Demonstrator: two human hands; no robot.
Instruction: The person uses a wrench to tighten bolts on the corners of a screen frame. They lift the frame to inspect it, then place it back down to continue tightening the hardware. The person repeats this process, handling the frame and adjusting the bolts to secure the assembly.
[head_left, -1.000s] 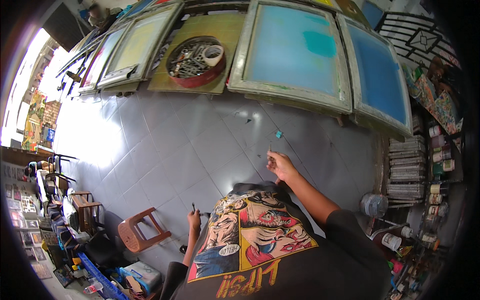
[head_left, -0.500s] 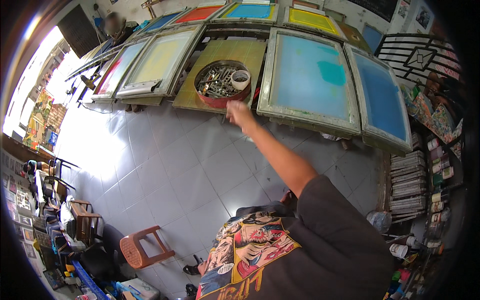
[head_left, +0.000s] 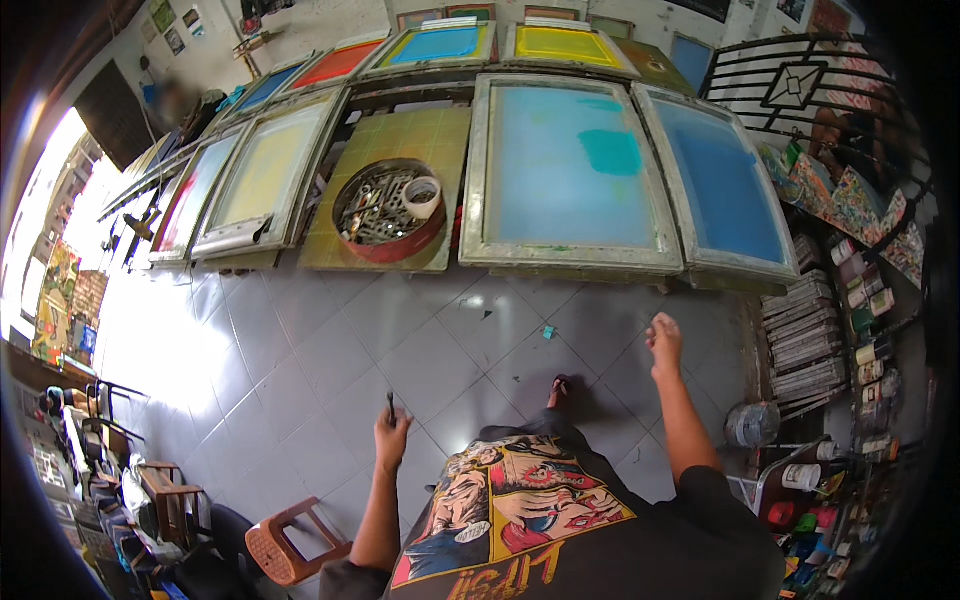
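Observation:
My left hand is closed around a slim dark tool, whose end sticks up past my fingers; its exact kind is too small to tell. Out to the right, my right hand hangs over the floor with its fingers curled, and nothing shows in it. Ahead, a round red tin full of metal wrenches and other hardware sits on a greenish board. A roll of white tape lies on top of the hardware. Neither hand touches the tin.
Framed printing screens lie in rows, including a light blue one and a dark blue one. A brown plastic stool stands at lower left. Jars, stacked frames and a clear bottle line the right side.
My right hand has swung away from the tin's front edge to the right. My left hand has come up and forward with the tool. The view has shifted, and the screens appear farther left.

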